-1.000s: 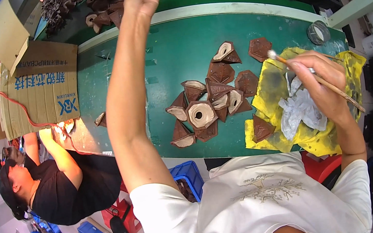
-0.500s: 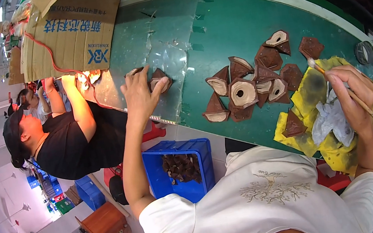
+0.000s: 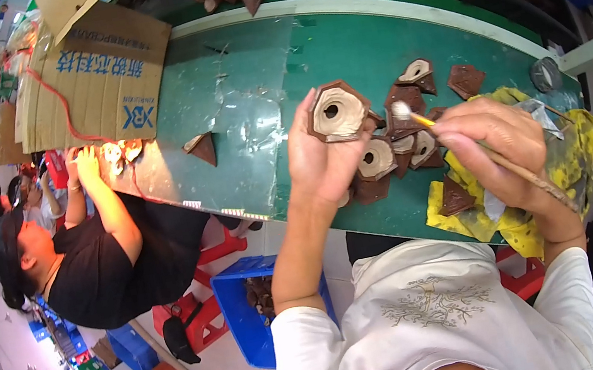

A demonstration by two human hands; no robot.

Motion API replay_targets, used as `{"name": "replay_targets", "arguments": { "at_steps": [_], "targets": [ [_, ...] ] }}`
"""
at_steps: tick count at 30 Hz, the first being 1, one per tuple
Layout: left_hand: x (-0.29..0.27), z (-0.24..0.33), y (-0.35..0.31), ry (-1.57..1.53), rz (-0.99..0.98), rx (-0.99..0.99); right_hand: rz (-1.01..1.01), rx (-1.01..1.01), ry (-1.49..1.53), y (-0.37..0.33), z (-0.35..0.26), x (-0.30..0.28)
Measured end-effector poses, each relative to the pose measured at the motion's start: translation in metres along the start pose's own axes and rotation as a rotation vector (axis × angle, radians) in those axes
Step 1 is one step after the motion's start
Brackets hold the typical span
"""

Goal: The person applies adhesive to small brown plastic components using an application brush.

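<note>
One brush gripped in the right hand is slanting leftward near a hollow piece the left hand is grasping.

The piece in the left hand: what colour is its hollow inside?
Cream; the piece shows best in the head view.

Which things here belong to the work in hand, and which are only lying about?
Seemingly in the work:
brown cream-lined piece, in left hand
brush, in right hand
similar pieces nearby
perhaps yellow cloth

Seemingly lying about:
cardboard box
red cable
</note>
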State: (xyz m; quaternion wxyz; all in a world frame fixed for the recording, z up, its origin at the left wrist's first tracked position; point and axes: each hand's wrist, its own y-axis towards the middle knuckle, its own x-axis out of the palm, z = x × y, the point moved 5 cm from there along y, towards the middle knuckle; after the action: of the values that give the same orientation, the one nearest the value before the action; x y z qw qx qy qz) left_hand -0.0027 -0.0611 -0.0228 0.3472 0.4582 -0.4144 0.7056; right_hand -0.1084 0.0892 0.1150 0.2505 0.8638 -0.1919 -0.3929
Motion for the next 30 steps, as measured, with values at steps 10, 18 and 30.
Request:
{"name": "replay_targets", "arguments": {
  "at_steps": [10,18,30],
  "targets": [
    [0.031,-0.038,-0.006,-0.147,-0.232,-0.028,0.197,-0.169,-0.144,0.002,0.01,0.036],
    [0.027,-0.04,-0.008,-0.089,-0.243,-0.032,0.126,-0.228,-0.111,0.001,0.004,0.039],
    [0.027,-0.044,-0.004,-0.046,-0.14,0.037,0.087,-0.197,-0.31,-0.001,0.009,0.013]
  ]
}}
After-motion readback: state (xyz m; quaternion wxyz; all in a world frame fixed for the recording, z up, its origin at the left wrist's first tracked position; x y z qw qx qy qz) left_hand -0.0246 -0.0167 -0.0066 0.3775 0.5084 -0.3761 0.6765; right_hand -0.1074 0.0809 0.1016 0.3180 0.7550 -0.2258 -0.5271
